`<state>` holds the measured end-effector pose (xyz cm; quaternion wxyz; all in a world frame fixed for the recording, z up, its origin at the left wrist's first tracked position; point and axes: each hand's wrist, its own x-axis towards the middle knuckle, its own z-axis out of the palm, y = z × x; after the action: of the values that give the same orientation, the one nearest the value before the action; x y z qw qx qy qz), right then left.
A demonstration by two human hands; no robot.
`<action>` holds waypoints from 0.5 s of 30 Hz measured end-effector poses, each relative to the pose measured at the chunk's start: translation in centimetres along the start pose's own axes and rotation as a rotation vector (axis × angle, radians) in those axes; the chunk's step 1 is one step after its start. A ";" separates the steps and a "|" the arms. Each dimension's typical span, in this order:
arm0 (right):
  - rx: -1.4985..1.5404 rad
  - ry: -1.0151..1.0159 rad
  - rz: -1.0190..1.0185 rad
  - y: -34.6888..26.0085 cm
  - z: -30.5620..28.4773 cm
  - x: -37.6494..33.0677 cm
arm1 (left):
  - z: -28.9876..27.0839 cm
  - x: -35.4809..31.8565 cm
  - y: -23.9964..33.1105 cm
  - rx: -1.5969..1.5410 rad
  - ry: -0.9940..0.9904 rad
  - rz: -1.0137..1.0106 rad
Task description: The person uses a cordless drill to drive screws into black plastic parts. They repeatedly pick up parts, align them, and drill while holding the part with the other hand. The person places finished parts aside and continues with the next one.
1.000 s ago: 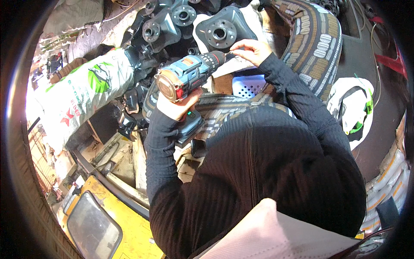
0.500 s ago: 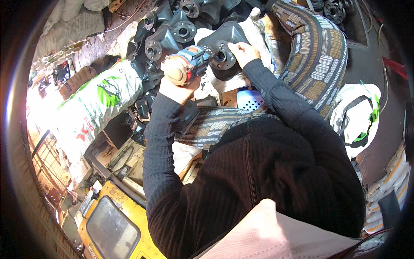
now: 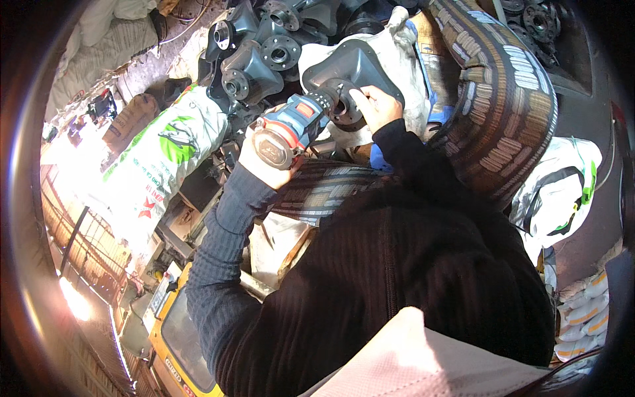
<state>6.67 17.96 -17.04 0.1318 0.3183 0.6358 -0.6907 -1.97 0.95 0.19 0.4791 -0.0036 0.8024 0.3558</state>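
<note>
A cordless drill (image 3: 291,129) with a blue and red body is gripped in my left hand (image 3: 264,165), its fingers wrapped round the handle. Its black chuck points at the round flange of a dark grey flared part (image 3: 360,63). Any bit in the chuck is too small to make out. On the flange's right side, the thumb and fingers of my right hand (image 3: 382,109) are closed at the rim. They may also pinch something small, hidden from here. Under the flared part lies a white cloth or sack (image 3: 409,73).
Several similar flanged parts (image 3: 281,51) are piled beyond my left hand. A white and green sack (image 3: 172,145) lies at left, above a yellow machine (image 3: 178,331). A striped padded cushion (image 3: 506,99) curves round the right, beside a white bag (image 3: 555,185).
The whole view has shifted slightly. The drill has tipped and its rear sits lower, with the chuck still by the flange. My right hand has stayed at the flange rim.
</note>
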 end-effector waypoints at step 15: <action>-0.275 -0.052 -0.125 0.5 -0.2 1.0 | 1.2 0.6 1.5 0.615 0.231 -0.034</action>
<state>6.25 18.28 -17.99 0.1475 0.2389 0.7393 -0.6120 -1.88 2.93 0.25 0.3694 0.0876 0.9211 0.0859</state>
